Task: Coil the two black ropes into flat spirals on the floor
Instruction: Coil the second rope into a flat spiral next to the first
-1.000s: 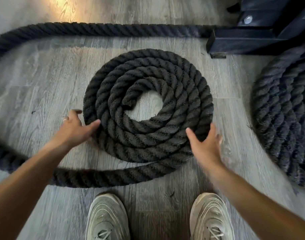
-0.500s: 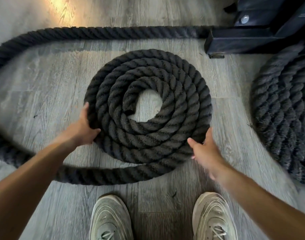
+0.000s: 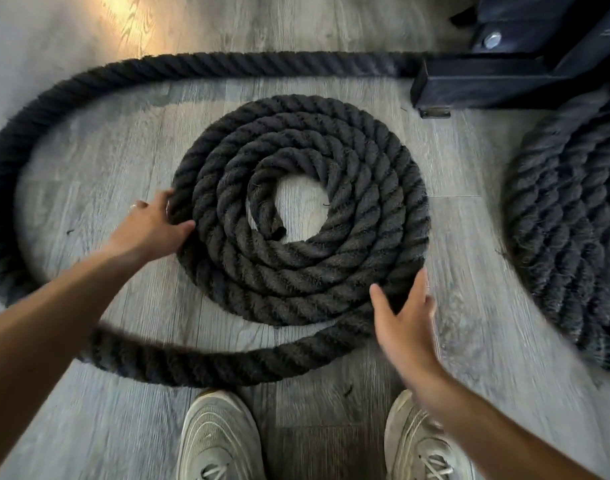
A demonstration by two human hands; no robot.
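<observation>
A thick black rope lies as a flat spiral (image 3: 296, 271) of several turns on the grey wood floor in front of me. Its loose tail (image 3: 199, 362) leaves the spiral's lower right, passes below it, loops around the left and runs along the top toward the black frame. My left hand (image 3: 151, 230) grips the outermost turn at the spiral's left edge, thumb on top. My right hand (image 3: 404, 317) is open with fingers spread, resting against the lower right edge. A second black rope coil (image 3: 573, 237) lies at the right, cut off by the frame edge.
A black metal frame base (image 3: 504, 77) with a bolt stands at the top right, close to both coils. My two pale sneakers (image 3: 220, 438) (image 3: 421, 445) stand just below the loose tail. Bare floor (image 3: 99, 168) shows between the spiral and the outer loop.
My left hand slid up the spiral's left edge and closed on the outer turn. The spiral turned slightly counter-clockwise, its inner end swinging downward. My right hand stayed at the lower right edge.
</observation>
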